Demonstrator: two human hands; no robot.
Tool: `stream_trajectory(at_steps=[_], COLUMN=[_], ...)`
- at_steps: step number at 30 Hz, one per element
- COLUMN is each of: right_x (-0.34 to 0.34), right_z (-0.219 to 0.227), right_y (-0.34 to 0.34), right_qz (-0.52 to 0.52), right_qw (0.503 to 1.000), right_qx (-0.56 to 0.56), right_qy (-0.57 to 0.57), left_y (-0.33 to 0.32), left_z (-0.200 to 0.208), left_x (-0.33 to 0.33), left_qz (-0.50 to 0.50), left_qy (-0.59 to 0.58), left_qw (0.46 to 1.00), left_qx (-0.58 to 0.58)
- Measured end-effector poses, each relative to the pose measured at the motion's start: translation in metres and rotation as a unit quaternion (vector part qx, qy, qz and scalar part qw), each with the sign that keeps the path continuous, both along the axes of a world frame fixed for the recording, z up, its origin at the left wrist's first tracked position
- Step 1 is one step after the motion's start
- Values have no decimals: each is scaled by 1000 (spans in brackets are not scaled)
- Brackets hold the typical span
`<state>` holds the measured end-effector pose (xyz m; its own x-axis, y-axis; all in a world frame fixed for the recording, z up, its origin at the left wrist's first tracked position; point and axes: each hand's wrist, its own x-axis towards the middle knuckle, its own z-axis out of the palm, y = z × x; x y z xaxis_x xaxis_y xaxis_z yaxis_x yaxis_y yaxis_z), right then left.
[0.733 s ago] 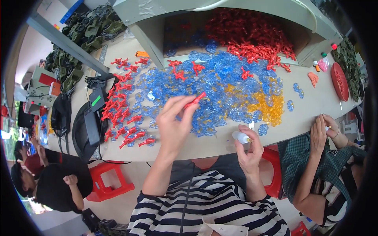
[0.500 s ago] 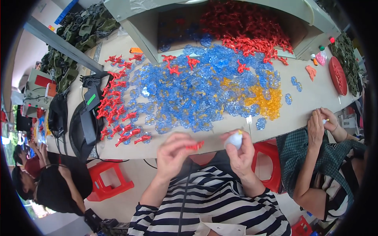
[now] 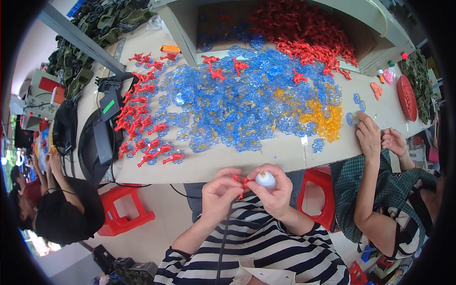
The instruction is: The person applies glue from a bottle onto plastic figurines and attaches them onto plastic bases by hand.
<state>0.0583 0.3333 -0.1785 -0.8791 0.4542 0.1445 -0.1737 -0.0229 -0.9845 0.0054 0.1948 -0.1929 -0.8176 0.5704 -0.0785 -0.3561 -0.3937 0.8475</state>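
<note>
My left hand (image 3: 218, 194) pinches a small red plastic figure (image 3: 241, 183) in front of my body, just off the table's near edge. My right hand (image 3: 277, 192) is closed around a small, round white squeeze bottle (image 3: 266, 180) with a yellowish tip. Its fingertips meet the red figure, so both hands are together at that piece; whether they grip it too I cannot tell. Ahead on the table lies a wide heap of clear blue flower-shaped pieces (image 3: 228, 109). To its left, red figures (image 3: 138, 114) sit in a loose cluster, some on blue pieces.
Amber pieces (image 3: 323, 118) lie at the heap's right side. More red figures (image 3: 304, 38) spill from a shelf box at the back. A black adapter (image 3: 103, 140) with cables is at the left. A co-worker's hand (image 3: 368, 135) reaches over the right edge; red stools (image 3: 124, 209) stand below.
My hands have come together, lower and closer to my body, bringing the red figure against my right fingertips. The bottle has tilted. At the right, the co-worker's hands have parted, one reaching forward.
</note>
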Motion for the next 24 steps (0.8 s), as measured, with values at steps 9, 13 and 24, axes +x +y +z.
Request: stream_trajectory(at_steps=[9, 13, 24], right_x=[18, 12, 13], right_z=[15, 31, 29], right_y=[31, 34, 31], right_qz=[11, -3, 21], right_qw=[993, 972, 960], right_qx=[113, 236, 279], right_qy=[-31, 17, 5], left_y=[-15, -13, -13], left_z=[-6, -8, -4], left_x=[-12, -10, -10], left_qz=[-86, -89, -62], left_qy=[-353, -402, -405], left_qw=[914, 872, 886], left_qx=[181, 264, 218])
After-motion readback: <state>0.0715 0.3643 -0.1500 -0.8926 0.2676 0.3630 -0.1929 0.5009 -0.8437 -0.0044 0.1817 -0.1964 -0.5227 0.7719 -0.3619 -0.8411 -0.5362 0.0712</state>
